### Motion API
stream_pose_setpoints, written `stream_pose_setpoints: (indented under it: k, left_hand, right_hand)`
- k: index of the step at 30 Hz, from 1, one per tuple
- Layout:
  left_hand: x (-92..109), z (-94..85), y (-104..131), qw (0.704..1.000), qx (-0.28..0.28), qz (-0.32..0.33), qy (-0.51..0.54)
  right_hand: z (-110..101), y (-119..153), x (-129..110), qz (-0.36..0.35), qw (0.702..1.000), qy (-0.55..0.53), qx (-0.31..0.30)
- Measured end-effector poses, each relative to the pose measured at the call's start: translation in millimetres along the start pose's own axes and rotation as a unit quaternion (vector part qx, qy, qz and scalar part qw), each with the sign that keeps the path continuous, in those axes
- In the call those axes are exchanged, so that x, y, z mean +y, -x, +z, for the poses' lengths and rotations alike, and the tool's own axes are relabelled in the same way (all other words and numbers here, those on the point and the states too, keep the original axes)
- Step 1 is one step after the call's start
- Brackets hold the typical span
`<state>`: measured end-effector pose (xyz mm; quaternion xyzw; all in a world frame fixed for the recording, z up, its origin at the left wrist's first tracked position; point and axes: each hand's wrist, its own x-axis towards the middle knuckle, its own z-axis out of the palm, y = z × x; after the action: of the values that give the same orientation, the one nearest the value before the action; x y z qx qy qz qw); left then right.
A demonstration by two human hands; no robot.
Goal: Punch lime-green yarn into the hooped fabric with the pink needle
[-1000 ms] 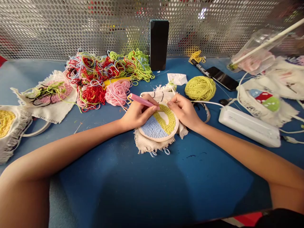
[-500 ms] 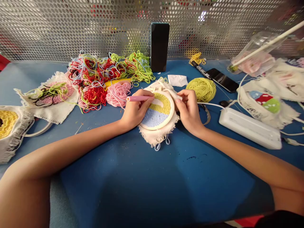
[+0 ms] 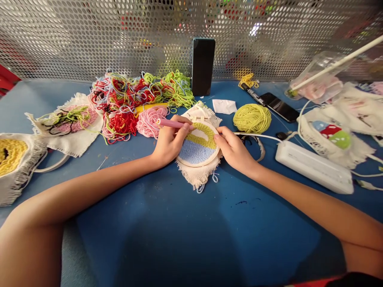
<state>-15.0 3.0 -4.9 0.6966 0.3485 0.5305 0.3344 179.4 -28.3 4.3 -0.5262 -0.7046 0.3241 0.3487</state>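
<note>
A round embroidery hoop [image 3: 201, 162] lies in the middle with white fringed cloth [image 3: 196, 175] stretched in it. Its face is worked in yellow-green yarn above and light blue below, around a bare white patch. My left hand [image 3: 169, 141] grips a pink pen-like tool [image 3: 169, 123] at the hoop's upper left; the tool's tip is hidden by the fingers. At the right rim, my right hand [image 3: 235, 149] pinches the hoop between thumb and fingers. Light blue yarn loops [image 3: 201, 188] stick out below the cloth.
Tangled yarn [image 3: 128, 93] lies behind my left hand. A phone [image 3: 203, 67] stands against the perforated metal panel [image 3: 119, 44]. A green yarn ball [image 3: 252, 118], another phone [image 3: 279, 107] and a white power strip [image 3: 314, 167] are right. Finished-looking pieces lie at both sides.
My right hand has moved left from the loose cloth edge onto the hoop's right rim. The cloth at the upper right is no longer lifted. The view has shifted slightly.
</note>
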Motion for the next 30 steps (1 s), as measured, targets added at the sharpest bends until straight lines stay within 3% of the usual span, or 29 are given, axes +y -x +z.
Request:
stream_pose_setpoints:
  k: [5,15,23,30]
  left_hand:
    - [-0.9,0.5,1.1,0.998,0.008,-0.045,0.046]
    - [6.3,-6.7,2.4,1.000,-0.008,-0.013,-0.003]
    - [0.8,-7.0,5.2,1.000,-0.020,-0.006,0.001]
    - [-0.1,-7.1,6.5,1.000,-0.014,0.004,-0.004]
  right_hand:
    - [1.4,-6.6,12.4,-0.034,0.999,-0.014,0.014]
    - [-2.4,-8.6,18.0,-0.031,0.996,-0.083,-0.012]
    - [0.8,-4.3,15.9,-0.001,0.999,-0.038,0.017]
    - [2.3,-5.9,16.2,-0.025,0.999,-0.024,-0.003]
